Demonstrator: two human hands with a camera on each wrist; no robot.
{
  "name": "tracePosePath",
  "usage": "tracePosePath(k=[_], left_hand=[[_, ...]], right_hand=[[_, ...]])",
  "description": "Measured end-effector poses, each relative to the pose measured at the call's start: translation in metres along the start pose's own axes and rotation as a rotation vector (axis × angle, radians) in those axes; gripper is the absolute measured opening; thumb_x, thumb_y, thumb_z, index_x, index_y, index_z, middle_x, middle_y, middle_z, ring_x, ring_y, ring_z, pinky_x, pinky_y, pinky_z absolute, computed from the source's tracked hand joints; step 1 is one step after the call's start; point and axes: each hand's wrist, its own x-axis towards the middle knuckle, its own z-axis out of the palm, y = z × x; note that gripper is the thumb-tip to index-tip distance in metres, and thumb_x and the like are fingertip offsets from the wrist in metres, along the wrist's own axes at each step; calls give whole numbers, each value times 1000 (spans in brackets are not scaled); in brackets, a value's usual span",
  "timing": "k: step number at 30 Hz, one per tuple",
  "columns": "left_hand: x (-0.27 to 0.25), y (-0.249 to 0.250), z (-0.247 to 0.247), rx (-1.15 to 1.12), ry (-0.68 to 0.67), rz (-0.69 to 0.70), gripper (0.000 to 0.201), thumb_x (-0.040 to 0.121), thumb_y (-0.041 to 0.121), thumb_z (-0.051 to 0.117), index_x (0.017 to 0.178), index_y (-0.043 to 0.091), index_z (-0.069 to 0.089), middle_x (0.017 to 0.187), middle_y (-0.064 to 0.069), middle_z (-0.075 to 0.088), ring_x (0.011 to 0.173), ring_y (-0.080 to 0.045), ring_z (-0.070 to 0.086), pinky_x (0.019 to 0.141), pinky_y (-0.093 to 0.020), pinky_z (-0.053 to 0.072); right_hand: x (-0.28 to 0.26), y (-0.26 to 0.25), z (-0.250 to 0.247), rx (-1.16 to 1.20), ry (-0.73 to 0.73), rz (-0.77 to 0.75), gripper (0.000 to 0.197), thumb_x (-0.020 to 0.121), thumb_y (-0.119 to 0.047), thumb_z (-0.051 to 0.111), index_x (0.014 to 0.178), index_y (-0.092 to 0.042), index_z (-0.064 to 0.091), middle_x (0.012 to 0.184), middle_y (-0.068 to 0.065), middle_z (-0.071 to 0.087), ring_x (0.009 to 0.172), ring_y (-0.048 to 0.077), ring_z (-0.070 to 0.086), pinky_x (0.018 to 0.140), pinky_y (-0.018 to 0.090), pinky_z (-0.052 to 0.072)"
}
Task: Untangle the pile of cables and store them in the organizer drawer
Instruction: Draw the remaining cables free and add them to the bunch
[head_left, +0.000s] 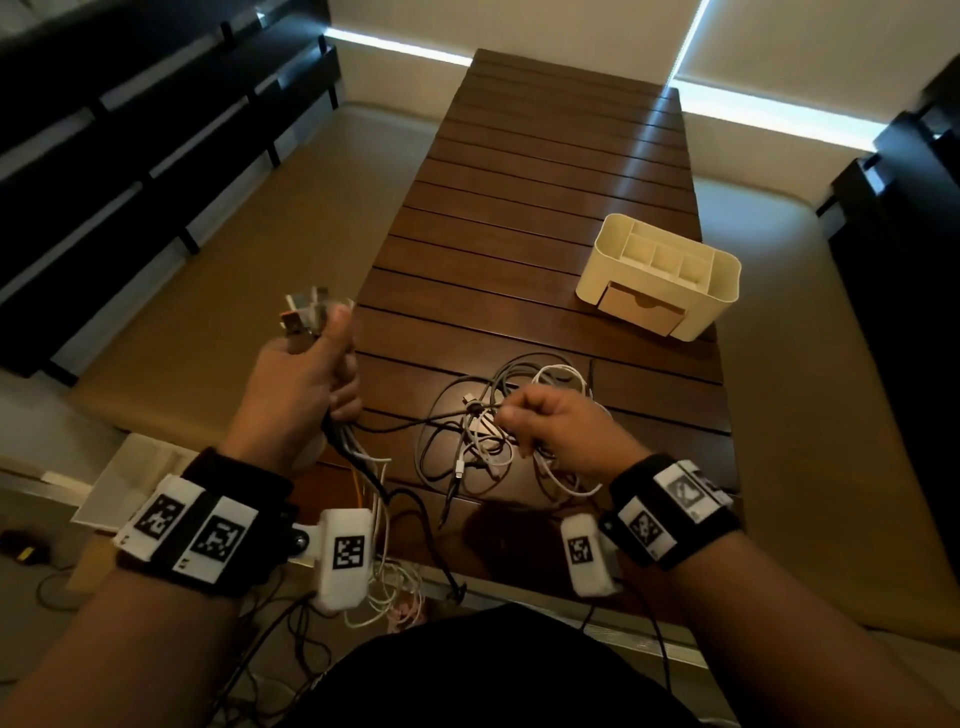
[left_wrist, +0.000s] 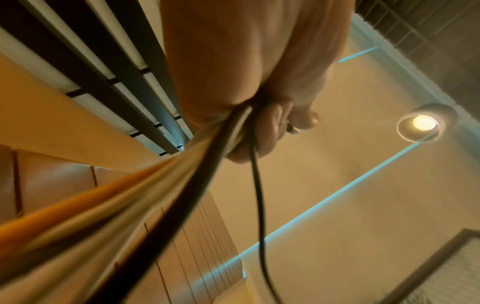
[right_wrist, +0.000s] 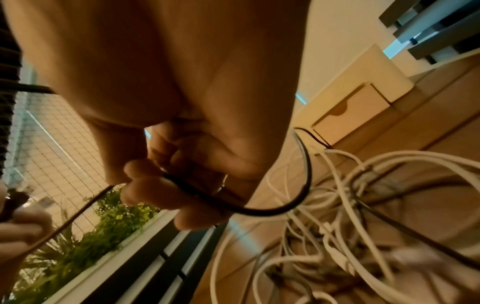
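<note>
Plainly the cables (head_left: 483, 431) were light and limp, heaped on the table (head_left: 545, 208) before the organizer (head_left: 660, 275). Left hand (head_left: 301, 384) gripped a bunch near the plugs; right hand (head_left: 556, 431) pinched, seemingly, one dark strand. Plug ends looked the best hold.

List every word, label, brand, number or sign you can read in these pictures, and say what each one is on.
No readable text in any view.
Wrist bands and: only black-and-white square code markers, no letters or digits.
White wrist camera housings and: the same kind of marker, no words.
Organizer and its drawer: no label visible.
Cable plugs in the left hand: too blurred to tell.
</note>
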Motion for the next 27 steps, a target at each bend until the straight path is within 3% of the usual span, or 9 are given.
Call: tracePosePath(k=[3,6,9,11,13,15,19,22,27], left_hand=[[-6,-6,15,214,-118,-2,21,80,28,74,82,15,57,56,6,34,45,-11,27,45,-25,24],[-13,-11,35,406,-205,49,16,83,20,75,89,8,67,50,12,44,42,-5,36,43,-19,31],[-16,-12,48,501,-273,86,9,89,10,70,83,16,68,47,17,52,40,4,43,45,-10,33],[-16,-11,47,519,-296,93,18,90,9,70,77,22,69,47,16,51,40,2,42,44,-11,33],[-16,-9,42,528,-278,112,25,90,12,71,71,29,70,50,12,49,42,-1,39,43,-16,33],[-15,-9,37,499,-223,125,19,90,14,71,75,26,70,53,9,44,43,-7,35,43,-22,30],[-11,-6,19,402,-86,109,21,89,11,70,74,26,70,54,3,37,43,-12,30,42,-23,27],[-12,-6,6,395,-39,90,21,89,10,69,74,25,69,54,2,36,43,-12,30,43,-23,27],[-12,-9,7,542,-133,12,30,89,16,71,64,33,69,48,7,41,41,-11,33,40,-22,30]], right_hand=[[2,-20,-4,-5,71,-96,16,99,-32,59,91,-23,68,66,-13,56,60,4,52,63,25,46],[3,-41,0,-32,98,-217,14,99,-28,60,91,-22,70,68,-14,57,60,2,50,61,24,42],[0,-54,0,-31,116,-291,12,98,-21,60,92,-19,70,76,0,61,63,6,50,62,27,42],[0,-57,-3,-48,137,-308,13,98,-21,60,90,-24,69,75,-7,61,63,0,50,63,21,42],[-1,-56,-5,-47,133,-310,13,97,-24,62,88,-31,67,72,-14,59,62,-3,49,63,20,43],[0,-52,-6,-33,129,-307,12,97,-28,63,87,-33,66,70,-18,59,62,-3,51,63,20,43],[-1,-38,-12,-131,146,-286,10,97,-30,61,89,-34,66,77,-14,64,66,-2,58,63,12,45],[-1,-29,-25,-195,196,-267,11,97,-32,60,89,-36,66,80,-9,66,69,6,60,63,13,46],[6,-31,-43,-322,300,-317,8,96,-28,63,93,-26,69,84,-12,64,76,2,59,69,19,47]])
